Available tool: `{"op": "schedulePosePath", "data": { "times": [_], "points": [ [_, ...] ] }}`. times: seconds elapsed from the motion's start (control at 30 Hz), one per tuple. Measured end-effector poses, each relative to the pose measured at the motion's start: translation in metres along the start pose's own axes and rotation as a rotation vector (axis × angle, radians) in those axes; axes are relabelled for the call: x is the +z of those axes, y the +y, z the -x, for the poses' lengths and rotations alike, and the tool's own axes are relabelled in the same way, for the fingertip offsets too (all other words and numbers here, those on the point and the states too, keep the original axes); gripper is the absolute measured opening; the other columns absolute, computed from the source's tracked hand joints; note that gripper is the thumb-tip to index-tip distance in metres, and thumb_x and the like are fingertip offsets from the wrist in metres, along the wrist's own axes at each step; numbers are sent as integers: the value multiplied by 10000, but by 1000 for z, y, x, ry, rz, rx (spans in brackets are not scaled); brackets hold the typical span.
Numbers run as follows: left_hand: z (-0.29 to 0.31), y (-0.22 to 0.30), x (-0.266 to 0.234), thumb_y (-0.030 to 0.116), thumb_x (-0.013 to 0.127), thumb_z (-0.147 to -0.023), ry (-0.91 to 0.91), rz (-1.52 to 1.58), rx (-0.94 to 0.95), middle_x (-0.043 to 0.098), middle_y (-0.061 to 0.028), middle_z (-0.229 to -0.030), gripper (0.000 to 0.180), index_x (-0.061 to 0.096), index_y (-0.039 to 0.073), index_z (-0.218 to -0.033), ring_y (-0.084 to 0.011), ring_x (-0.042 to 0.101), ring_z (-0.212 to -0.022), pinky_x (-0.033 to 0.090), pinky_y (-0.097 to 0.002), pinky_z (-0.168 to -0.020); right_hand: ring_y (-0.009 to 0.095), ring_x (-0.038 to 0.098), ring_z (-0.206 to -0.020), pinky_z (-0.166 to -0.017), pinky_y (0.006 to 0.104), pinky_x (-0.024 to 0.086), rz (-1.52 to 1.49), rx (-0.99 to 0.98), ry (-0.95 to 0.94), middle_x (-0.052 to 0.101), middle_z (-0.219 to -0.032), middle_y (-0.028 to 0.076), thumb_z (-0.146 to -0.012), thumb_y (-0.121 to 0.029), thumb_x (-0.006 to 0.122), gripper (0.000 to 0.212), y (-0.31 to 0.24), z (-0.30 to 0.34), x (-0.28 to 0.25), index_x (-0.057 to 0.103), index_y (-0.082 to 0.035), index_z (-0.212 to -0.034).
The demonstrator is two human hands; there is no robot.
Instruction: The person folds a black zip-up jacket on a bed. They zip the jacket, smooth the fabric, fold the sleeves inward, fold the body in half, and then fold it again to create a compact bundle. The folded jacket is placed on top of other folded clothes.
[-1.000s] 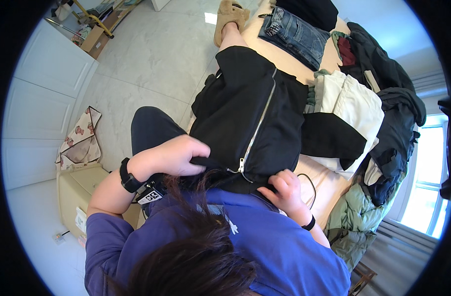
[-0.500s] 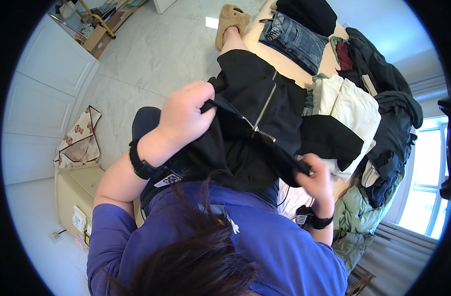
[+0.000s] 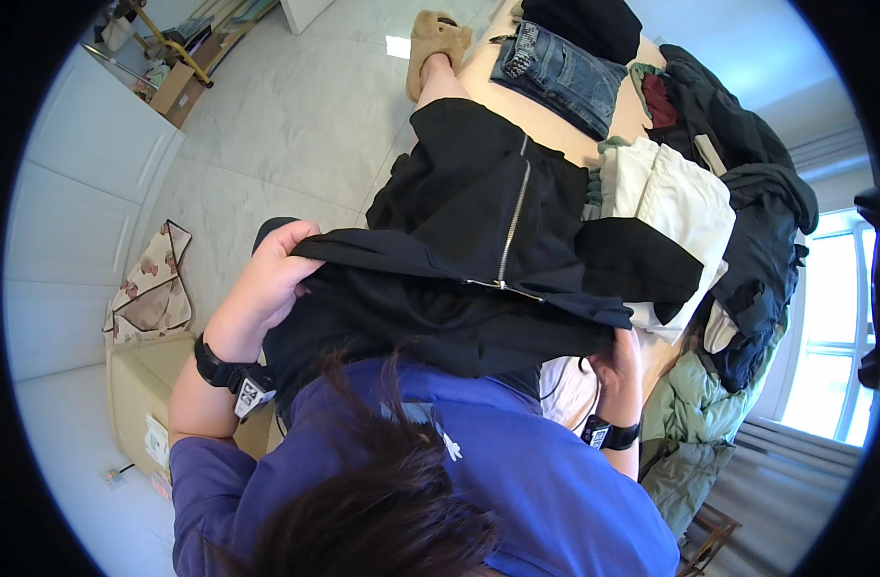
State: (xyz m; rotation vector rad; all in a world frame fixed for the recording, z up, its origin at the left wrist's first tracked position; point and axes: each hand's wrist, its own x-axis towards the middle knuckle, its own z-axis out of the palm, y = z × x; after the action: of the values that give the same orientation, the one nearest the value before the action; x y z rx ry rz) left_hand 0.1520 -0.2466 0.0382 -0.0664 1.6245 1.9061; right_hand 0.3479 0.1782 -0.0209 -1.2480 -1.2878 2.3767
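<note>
Across my lap lies a black zip-up jacket (image 3: 450, 207) with a silver zipper (image 3: 514, 226) running along it and a pull near the zip's lower end. My left hand (image 3: 278, 269) pinches one end of its edge between thumb and fingers. At the opposite end of that edge, my right hand (image 3: 615, 363) grips the cloth, its fingers partly hidden beneath. The edge is stretched fairly straight between both hands. A black sleeve (image 3: 642, 260) spreads to the right over folded white clothing (image 3: 666, 188).
Folded blue jeans (image 3: 563, 82) and a folded black garment (image 3: 594, 27) lie on the bed (image 3: 488, 82) ahead. Dark clothes (image 3: 748, 212) and a green padded garment (image 3: 695, 423) pile up at the right. A beige box (image 3: 147, 385) stands at the left.
My left hand has moved left and nearer to me, drawing the jacket's edge out straight. My right hand has shifted slightly down and still holds the other end.
</note>
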Motion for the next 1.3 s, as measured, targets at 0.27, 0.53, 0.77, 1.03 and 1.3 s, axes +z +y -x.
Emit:
{"op": "schedulePosePath", "data": {
  "times": [0.27,0.53,0.77,1.03,1.3],
  "points": [
    [36,46,25,49,615,-831,29,-382,311,516,35,-701,117,515,68,-772,-48,500,-619,379,-199,-474,77,560,-684,-624,205,448,401,-455,-88,611,-757,17,-805,-9,603,50,-92,74,7,597,-56,-823],
    [72,77,25,39,580,-698,-166,-795,190,479,-13,-680,137,528,33,-825,-130,463,-637,402,-295,-577,253,613,-860,-773,368,492,1358,-582,0,564,-862,112,-616,96,513,420,-107,103,35,517,-49,-1009],
    [47,26,9,182,691,-756,-917,-1304,-79,621,-152,-726,225,593,6,-857,-298,613,-680,486,-379,-625,332,652,-853,-757,411,514,1868,-62,-709,684,-860,141,-670,-40,634,369,-51,75,4,660,-109,-1031],
    [28,-24,11,-23,717,-776,-70,-31,-484,614,11,-817,216,595,102,-904,-92,594,-760,492,-248,-626,293,690,-801,-663,402,631,280,530,-120,651,-966,137,-909,5,490,191,11,38,-14,543,39,-1089],
    [-15,54,24,37,598,-704,-545,-1143,-342,628,-85,-683,393,653,52,-1093,-165,583,-526,490,-310,-481,192,632,-747,-708,325,537,323,25,-403,624,-789,61,-657,119,662,295,-87,20,31,576,-72,-864]
  ]
}}
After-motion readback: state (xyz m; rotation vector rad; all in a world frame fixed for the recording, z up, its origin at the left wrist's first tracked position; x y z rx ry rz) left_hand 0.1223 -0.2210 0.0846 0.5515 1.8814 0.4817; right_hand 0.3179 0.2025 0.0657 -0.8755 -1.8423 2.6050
